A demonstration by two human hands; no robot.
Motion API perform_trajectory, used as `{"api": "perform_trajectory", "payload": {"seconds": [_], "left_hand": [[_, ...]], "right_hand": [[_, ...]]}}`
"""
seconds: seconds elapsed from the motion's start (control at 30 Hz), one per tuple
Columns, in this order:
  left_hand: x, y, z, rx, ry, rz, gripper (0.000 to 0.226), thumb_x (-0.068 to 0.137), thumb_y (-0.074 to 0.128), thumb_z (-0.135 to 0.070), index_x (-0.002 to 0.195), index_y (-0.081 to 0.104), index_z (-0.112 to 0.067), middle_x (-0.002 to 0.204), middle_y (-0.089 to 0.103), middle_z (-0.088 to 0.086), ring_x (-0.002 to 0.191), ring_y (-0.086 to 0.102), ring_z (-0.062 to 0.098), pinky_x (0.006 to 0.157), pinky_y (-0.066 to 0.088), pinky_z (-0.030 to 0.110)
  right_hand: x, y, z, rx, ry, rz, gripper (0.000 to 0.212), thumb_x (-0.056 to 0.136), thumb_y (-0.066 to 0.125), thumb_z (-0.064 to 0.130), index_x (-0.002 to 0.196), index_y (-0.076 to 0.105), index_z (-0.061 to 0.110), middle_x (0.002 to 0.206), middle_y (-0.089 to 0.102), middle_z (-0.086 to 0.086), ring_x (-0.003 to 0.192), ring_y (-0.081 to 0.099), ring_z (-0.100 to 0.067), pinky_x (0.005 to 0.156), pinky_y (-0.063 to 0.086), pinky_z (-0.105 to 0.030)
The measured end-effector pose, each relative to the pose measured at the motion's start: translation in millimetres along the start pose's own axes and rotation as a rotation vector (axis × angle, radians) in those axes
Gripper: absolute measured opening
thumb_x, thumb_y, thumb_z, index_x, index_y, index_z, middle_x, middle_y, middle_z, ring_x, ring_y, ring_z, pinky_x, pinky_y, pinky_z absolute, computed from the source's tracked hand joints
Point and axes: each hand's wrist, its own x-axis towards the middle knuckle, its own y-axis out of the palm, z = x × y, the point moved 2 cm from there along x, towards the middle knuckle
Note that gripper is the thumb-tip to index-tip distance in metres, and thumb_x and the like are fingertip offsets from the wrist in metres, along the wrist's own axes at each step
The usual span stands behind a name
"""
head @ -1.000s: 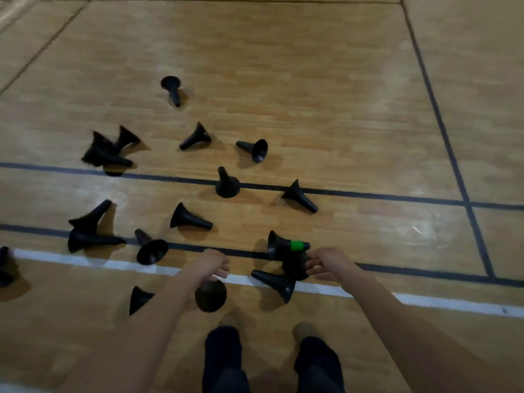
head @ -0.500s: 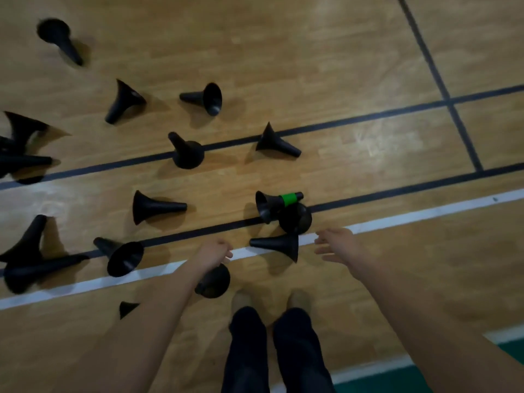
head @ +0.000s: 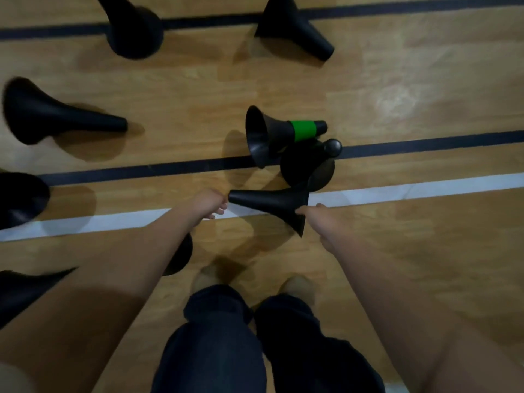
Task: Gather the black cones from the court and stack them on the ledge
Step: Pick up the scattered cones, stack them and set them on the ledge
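Fingers [head: 301,211] of the right hand [head: 317,222] pinch the flared rim of the nearest cone [head: 269,207], one finger on its outer wall and the thumb just past the rim. This cone lies on its side across the white line [head: 411,188] of the court floor [head: 425,265], narrow end pointing left. The left hand [head: 208,204] hangs just beside that narrow tip, apparently not touching it. Its fingers curl downward, and I cannot tell whether they hold the shadowed cone [head: 181,255] showing under the left forearm.

The held rim touches or overlaps the base of a standing cone [head: 307,168] on the dark line [head: 141,171], which in turn meets a tipped cone with a green band [head: 276,134]. Lifting carelessly would likely knock both and send them rolling. A pinch at the wide end alone also lets the long neck swing, so the cone could slip free.

I count nine black cones in view, one of them green-banded. Besides these four there are:
- a far centre cone [head: 133,29]
- a far right cone [head: 292,26]
- a left cone [head: 56,114]
- a cut-off cone [head: 19,199] at the left side
- a near-left cone [head: 25,290]

The floor shows two dark lines and one white. The ledge is not visible.
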Motion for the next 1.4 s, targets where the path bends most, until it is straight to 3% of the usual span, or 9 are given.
{"api": "perform_trajectory", "payload": {"seconds": [0.07,0.2,0.5,0.73,0.83,0.97,1.1,1.27,1.4], "left_hand": [[35.1,12.0,6.3,0.051,0.011,-0.067,0.016,0.096,0.042,-0.013,0.092,0.055,-0.005,0.097,0.054,0.013,0.090,0.054,0.026,0.073,0.041,0.032],[75.6,33.1,13.5,0.164,0.076,-0.028,0.046,0.095,0.046,-0.020,0.136,0.039,0.001,0.127,0.052,0.017,0.097,0.050,0.028,0.075,0.037,0.029],[62.6,32.9,14.6,-0.275,-0.029,0.000,0.046,0.096,0.043,-0.038,0.133,0.046,-0.011,0.126,0.049,0.007,0.113,0.045,0.021,0.091,0.035,0.033],[-77.6,-28.2,-16.8,-0.315,-0.020,-0.141,0.032,0.098,0.040,-0.028,0.119,0.054,-0.007,0.109,0.050,0.008,0.096,0.045,0.022,0.083,0.032,0.032],[-153.3,-62.3,-28.2,-0.362,-0.015,-0.189,0.028,0.096,0.043,-0.028,0.113,0.055,-0.010,0.113,0.052,0.010,0.090,0.049,0.019,0.082,0.034,0.031],[-252.8,-100.8,-57.7,-0.390,0.049,-0.232,0.037,0.095,0.045,-0.022,0.128,0.054,-0.008,0.136,0.049,0.012,0.122,0.048,0.029,0.096,0.040,0.036],[-340.3,-135.5,-86.3,-0.371,0.133,-0.304,0.028,0.097,0.042,-0.021,0.119,0.057,-0.011,0.122,0.051,0.009,0.102,0.048,0.022,0.092,0.043,0.036],[-430.8,-181.6,-125.5,-0.513,0.241,-0.352,0.035,0.095,0.045,-0.012,0.128,0.052,-0.004,0.119,0.052,0.012,0.115,0.050,0.028,0.098,0.041,0.040],[-491.2,-223.7,-139.3,-0.601,0.294,-0.386,0.033,0.096,0.045,-0.016,0.127,0.052,-0.005,0.100,0.053,0.002,0.098,0.051,0.022,0.100,0.044,0.042]], "right_hand": [[35.8,12.6,-5.4,0.048,-0.009,-0.009,0.064,0.098,0.049,0.019,0.151,0.015,0.009,0.150,0.032,-0.013,0.135,0.034,-0.032,0.095,0.036,-0.036],[82.6,29.4,-16.4,0.202,-0.095,-0.051,0.068,0.092,0.053,0.013,0.152,0.021,0.013,0.150,0.036,-0.011,0.133,0.037,-0.034,0.102,0.037,-0.038],[50.2,25.2,-13.4,0.306,-0.167,-0.016,0.063,0.084,0.055,0.006,0.143,0.035,0.018,0.132,0.051,-0.010,0.120,0.048,-0.031,0.105,0.041,-0.046],[-85.7,-0.6,23.0,0.356,-0.153,0.074,0.058,0.087,0.056,0.009,0.141,0.036,0.013,0.130,0.050,-0.004,0.123,0.046,-0.025,0.091,0.041,-0.033],[-154.8,-20.7,46.5,0.343,-0.203,0.075,0.062,0.086,0.057,0.013,0.144,0.036,0.015,0.140,0.047,-0.005,0.127,0.044,-0.026,0.102,0.037,-0.038],[-247.1,-47.7,83.3,0.337,-0.278,0.116,0.051,0.089,0.054,0.012,0.138,0.044,0.017,0.129,0.055,-0.008,0.116,0.052,-0.028,0.099,0.043,-0.041],[-324.9,-70.1,120.0,0.299,-0.322,0.119,0.053,0.090,0.055,0.015,0.140,0.042,0.019,0.130,0.053,-0.007,0.118,0.050,-0.029,0.102,0.042,-0.045],[-404.7,-88.9,162.4,0.291,-0.391,0.105,0.043,0.088,0.057,0.018,0.130,0.047,0.020,0.124,0.054,-0.009,0.109,0.052,-0.030,0.092,0.046,-0.043],[-463.8,-91.4,187.2,0.290,-0.476,0.128,0.052,0.087,0.058,0.020,0.137,0.043,0.019,0.131,0.050,-0.009,0.117,0.049,-0.032,0.095,0.043,-0.044]]}}
